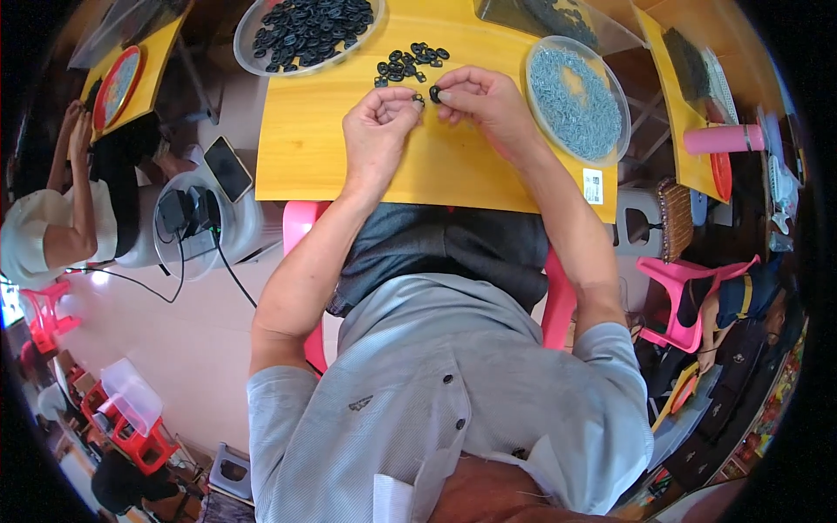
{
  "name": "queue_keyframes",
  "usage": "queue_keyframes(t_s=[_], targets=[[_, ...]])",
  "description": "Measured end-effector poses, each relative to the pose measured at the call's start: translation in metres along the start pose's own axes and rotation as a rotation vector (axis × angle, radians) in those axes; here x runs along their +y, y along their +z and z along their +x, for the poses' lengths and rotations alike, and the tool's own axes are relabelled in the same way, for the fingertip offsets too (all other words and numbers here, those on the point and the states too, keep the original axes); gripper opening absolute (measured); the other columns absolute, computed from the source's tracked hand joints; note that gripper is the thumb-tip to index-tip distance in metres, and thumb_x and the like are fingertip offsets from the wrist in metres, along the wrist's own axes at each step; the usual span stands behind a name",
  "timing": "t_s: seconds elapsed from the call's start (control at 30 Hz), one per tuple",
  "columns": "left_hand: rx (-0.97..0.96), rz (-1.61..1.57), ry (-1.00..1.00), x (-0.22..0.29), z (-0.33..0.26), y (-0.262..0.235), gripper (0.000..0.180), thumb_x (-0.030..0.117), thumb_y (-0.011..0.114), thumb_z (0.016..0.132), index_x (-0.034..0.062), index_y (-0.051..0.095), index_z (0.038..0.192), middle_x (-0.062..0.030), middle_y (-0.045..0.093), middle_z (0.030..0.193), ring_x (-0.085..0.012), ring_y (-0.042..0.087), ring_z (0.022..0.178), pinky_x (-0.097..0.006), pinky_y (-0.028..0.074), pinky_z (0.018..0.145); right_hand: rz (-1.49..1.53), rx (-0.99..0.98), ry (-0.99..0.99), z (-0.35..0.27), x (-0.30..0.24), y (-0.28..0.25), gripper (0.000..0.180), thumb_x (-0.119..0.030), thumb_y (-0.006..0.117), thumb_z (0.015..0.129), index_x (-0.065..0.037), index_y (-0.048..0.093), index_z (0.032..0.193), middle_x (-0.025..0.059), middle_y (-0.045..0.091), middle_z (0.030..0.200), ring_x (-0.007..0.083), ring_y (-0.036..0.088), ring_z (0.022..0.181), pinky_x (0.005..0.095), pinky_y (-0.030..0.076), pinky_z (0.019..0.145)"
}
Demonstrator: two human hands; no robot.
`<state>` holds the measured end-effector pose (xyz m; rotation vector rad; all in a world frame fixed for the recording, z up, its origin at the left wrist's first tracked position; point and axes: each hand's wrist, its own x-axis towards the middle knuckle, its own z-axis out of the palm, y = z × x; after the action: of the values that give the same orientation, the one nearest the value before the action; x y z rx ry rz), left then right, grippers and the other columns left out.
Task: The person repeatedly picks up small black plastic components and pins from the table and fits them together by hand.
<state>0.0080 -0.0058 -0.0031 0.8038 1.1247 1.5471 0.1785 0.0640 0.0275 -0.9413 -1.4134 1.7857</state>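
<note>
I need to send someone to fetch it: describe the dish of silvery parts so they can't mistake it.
Start at the yellow table. The round clear dish sits near its right edge, just beyond the right hand. It holds pale silvery metal pieces, whereas the other clear dish, at the far left, holds black rings.

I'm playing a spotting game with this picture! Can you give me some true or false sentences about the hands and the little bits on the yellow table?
1. The right hand pinches a small black ring. True.
2. The silvery pieces lie in a red bowl. False: their dish is clear plastic.
3. A loose pile of black rings lies on the yellow table beyond the hands. True.
4. The left hand rests flat in the person's lap. False: it is raised over the table, fingertips meeting the right hand.
</note>
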Motion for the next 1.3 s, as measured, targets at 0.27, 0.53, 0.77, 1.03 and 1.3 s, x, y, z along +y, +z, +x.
queue_keyframes(t_s=[0.27,0.53,0.77,1.03,1.3], targets=[[0.012,0.017,-0.022,0.0022,-0.0011,0.0009,0.014,-0.002,0.067,0.086,-0.0028,0.065,0.1,-0.0047,0.068,0.082,-0.0087,0.063,0.072,-0.021,0.05,0.068,-0.084,0.012,-0.014,-0.0039,-0.0025,0.0037,0.017,-0.007,0.067,0.088,0.002,0.065,0.103,0.0077,0.068,0.083,0.0121,0.064,0.074,0.0238,0.05,0.067],[0.006,0.051,-0.005,0.0021,-0.0006,0.0004,0.014,-0.002,0.068,0.085,-0.0045,0.064,0.099,-0.0048,0.068,0.081,-0.008,0.064,0.071,-0.02,0.051,0.068,-0.09,0.02,-0.04,-0.0046,-0.0008,0.0079,0.017,-0.006,0.067,0.088,0.003,0.064,0.102,0.0081,0.069,0.084,0.0118,0.065,0.073,0.0233,0.05,0.066],[-0.014,-0.005,-0.049,0.0028,0.0002,-0.0009,0.015,-0.001,0.067,0.086,-0.0058,0.065,0.099,-0.0075,0.069,0.082,-0.0096,0.065,0.071,-0.021,0.052,0.067,-0.13,0.054,-0.06,-0.0039,0.0001,0.0079,0.016,-0.004,0.067,0.088,0.003,0.065,0.102,0.0069,0.069,0.083,0.0111,0.065,0.073,0.0227,0.051,0.064],[-0.058,-0.015,-0.082,0.0049,0.0007,-0.0005,0.018,-0.001,0.067,0.086,-0.0078,0.065,0.103,-0.0105,0.07,0.084,-0.0115,0.066,0.072,-0.022,0.053,0.067,-0.18,0.061,-0.07,-0.0032,0.0035,0.0049,0.017,-0.01,0.069,0.087,0.001,0.067,0.1,0.0043,0.069,0.08,0.009,0.065,0.067,0.0206,0.05,0.058],[-0.044,0.137,-0.025,0.0027,-0.0009,-0.0026,0.015,-0.001,0.068,0.086,-0.0052,0.067,0.1,-0.0077,0.07,0.086,-0.0108,0.066,0.075,-0.021,0.053,0.069,-0.182,0.051,-0.031,-0.0056,-0.0015,0.0068,0.017,-0.004,0.068,0.087,0.002,0.065,0.103,0.0063,0.068,0.084,0.0108,0.065,0.072,0.0225,0.051,0.065]])
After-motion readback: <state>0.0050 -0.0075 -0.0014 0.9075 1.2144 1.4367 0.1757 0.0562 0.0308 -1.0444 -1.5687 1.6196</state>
